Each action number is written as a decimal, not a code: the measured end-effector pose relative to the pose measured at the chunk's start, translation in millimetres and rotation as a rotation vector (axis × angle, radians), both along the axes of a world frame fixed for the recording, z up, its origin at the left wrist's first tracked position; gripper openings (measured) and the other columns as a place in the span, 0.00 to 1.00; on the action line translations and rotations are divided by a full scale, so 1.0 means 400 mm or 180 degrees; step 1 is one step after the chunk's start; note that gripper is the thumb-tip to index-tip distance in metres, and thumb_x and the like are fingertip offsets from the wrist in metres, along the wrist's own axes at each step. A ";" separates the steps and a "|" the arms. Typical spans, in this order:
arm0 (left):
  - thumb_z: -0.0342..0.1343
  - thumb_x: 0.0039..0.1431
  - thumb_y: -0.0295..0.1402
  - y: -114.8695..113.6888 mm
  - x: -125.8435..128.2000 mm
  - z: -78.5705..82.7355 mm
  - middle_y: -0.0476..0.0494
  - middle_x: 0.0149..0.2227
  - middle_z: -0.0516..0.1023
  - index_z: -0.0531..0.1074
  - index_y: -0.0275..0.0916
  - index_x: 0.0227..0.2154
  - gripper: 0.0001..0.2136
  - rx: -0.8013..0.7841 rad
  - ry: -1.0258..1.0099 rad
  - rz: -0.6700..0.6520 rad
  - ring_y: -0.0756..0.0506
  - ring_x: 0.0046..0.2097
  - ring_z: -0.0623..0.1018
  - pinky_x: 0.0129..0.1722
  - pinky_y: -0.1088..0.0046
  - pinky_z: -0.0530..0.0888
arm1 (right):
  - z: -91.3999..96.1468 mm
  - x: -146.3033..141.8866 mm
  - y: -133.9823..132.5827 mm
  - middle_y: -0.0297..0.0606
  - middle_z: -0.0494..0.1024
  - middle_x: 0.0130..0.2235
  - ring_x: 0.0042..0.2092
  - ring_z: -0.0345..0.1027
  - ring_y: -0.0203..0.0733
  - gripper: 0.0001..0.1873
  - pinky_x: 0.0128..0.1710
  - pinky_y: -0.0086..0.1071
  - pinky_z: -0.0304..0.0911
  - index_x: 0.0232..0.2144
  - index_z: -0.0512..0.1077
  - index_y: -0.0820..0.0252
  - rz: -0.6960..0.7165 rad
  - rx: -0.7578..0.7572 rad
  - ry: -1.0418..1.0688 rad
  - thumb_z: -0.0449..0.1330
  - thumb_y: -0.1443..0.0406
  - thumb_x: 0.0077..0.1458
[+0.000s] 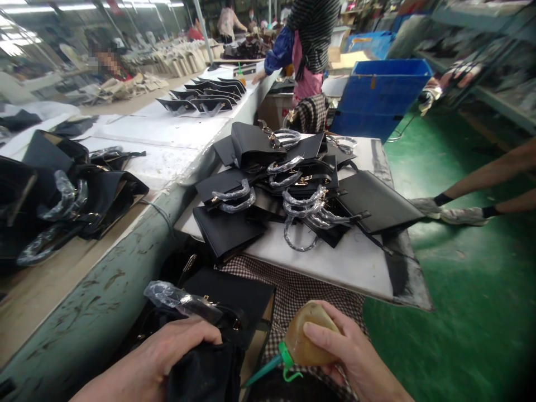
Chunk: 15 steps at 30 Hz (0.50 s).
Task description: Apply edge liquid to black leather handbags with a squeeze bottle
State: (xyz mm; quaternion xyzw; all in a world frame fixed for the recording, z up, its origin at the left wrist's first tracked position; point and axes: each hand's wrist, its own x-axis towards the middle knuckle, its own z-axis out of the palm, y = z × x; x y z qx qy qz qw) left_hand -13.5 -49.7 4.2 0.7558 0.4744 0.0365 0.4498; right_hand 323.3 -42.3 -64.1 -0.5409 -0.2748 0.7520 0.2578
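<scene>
A black handbag (234, 293) lies in front of me, its handle (180, 298) wrapped in clear plastic. My left hand (176, 346) is closed on the black lining cloth (205, 371) at the near side of this bag. In my right hand (352, 352) is a yellowish squeeze bottle (312, 335) with a green cap and a long nozzle (263, 371). The nozzle points down and left, its tip at the tan inner edge of the bag. Whether anything comes out of the tip I cannot tell.
Several black handbags (255, 146) are piled on a white-topped table (355, 265) ahead. More bags (100, 206) lie on the long bench (100, 279) at left, with flat black panels (213, 104) farther along. A blue bin (377, 100) and a standing person (312, 50) are beyond; another person's legs (481, 190) reach in at right.
</scene>
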 end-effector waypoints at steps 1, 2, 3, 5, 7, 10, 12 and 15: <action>0.54 0.54 0.21 0.000 -0.001 -0.001 0.48 0.44 0.81 0.75 0.45 0.46 0.18 -0.0014 0.0021 -0.0006 0.45 0.45 0.82 0.49 0.76 0.76 | 0.002 -0.001 -0.003 0.30 0.74 0.28 0.22 0.58 0.29 0.27 0.16 0.20 0.49 0.44 0.74 0.59 0.0011 0.0010 0.0047 0.71 0.46 0.53; 0.54 0.54 0.21 0.000 -0.002 -0.002 0.48 0.44 0.81 0.75 0.45 0.46 0.18 -0.0028 0.0047 0.0002 0.45 0.46 0.81 0.49 0.75 0.75 | 0.004 -0.002 -0.006 0.30 0.74 0.28 0.22 0.58 0.30 0.27 0.16 0.20 0.49 0.45 0.73 0.59 0.0026 0.0016 0.0088 0.71 0.46 0.54; 0.54 0.54 0.21 0.000 -0.003 -0.002 0.48 0.44 0.81 0.75 0.45 0.46 0.19 -0.0046 0.0077 0.0005 0.45 0.46 0.81 0.50 0.75 0.75 | 0.007 -0.002 -0.009 0.30 0.74 0.28 0.22 0.58 0.30 0.27 0.16 0.21 0.50 0.47 0.73 0.59 0.0043 0.0026 0.0127 0.71 0.47 0.55; 0.54 0.53 0.20 -0.001 -0.004 -0.002 0.48 0.45 0.81 0.74 0.46 0.47 0.20 -0.0076 0.0158 0.0012 0.45 0.46 0.81 0.51 0.74 0.75 | 0.017 -0.004 -0.014 0.31 0.75 0.29 0.23 0.58 0.30 0.27 0.16 0.20 0.50 0.48 0.73 0.57 0.0080 0.0012 0.0175 0.70 0.46 0.55; 0.53 0.53 0.20 0.001 -0.004 -0.001 0.48 0.46 0.80 0.73 0.46 0.48 0.21 -0.0084 0.0223 -0.0022 0.45 0.47 0.81 0.51 0.73 0.74 | 0.030 -0.006 -0.019 0.32 0.76 0.31 0.23 0.58 0.30 0.27 0.16 0.20 0.51 0.47 0.74 0.56 0.0097 0.0000 0.0206 0.71 0.46 0.54; 0.53 0.56 0.21 0.005 -0.002 0.000 0.47 0.45 0.80 0.73 0.44 0.45 0.17 -0.0099 0.0224 -0.0114 0.45 0.47 0.80 0.50 0.73 0.73 | 0.050 -0.012 -0.030 0.32 0.77 0.30 0.22 0.57 0.29 0.29 0.16 0.20 0.50 0.47 0.73 0.56 0.0079 -0.0052 0.0241 0.71 0.44 0.53; 0.53 0.58 0.22 0.007 -0.003 0.002 0.47 0.44 0.80 0.73 0.44 0.44 0.14 -0.0105 0.0186 -0.0107 0.45 0.46 0.80 0.49 0.74 0.73 | 0.055 -0.015 -0.038 0.31 0.76 0.30 0.21 0.55 0.28 0.30 0.17 0.21 0.49 0.49 0.72 0.56 -0.0006 -0.0095 0.0253 0.71 0.44 0.53; 0.54 0.61 0.25 0.008 -0.003 0.005 0.48 0.43 0.81 0.74 0.44 0.43 0.10 -0.0100 0.0097 0.0013 0.46 0.44 0.80 0.48 0.75 0.74 | 0.049 -0.015 -0.046 0.30 0.75 0.30 0.22 0.55 0.28 0.31 0.17 0.21 0.47 0.50 0.71 0.56 -0.0099 -0.0132 0.0261 0.71 0.44 0.53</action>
